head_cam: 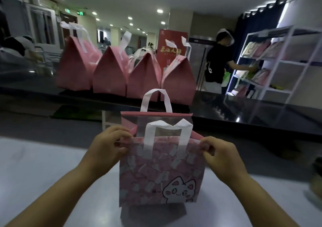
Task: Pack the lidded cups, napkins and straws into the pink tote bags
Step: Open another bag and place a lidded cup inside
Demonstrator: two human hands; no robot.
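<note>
Now pink tote bag (162,174) between hands: left grip (111,144), right grip (217,151) pinching rim.

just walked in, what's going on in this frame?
A person holds open a pink cat-print tote bag over a pale table: the left hand and right hand each pinch a top corner of its near side. What is inside cannot be seen. Four more pink tote bags stand in a row on the dark counter behind, tops folded together. No cups, napkins or straws can be made out. Farther back, another person reaches into a white shelf.
</note>
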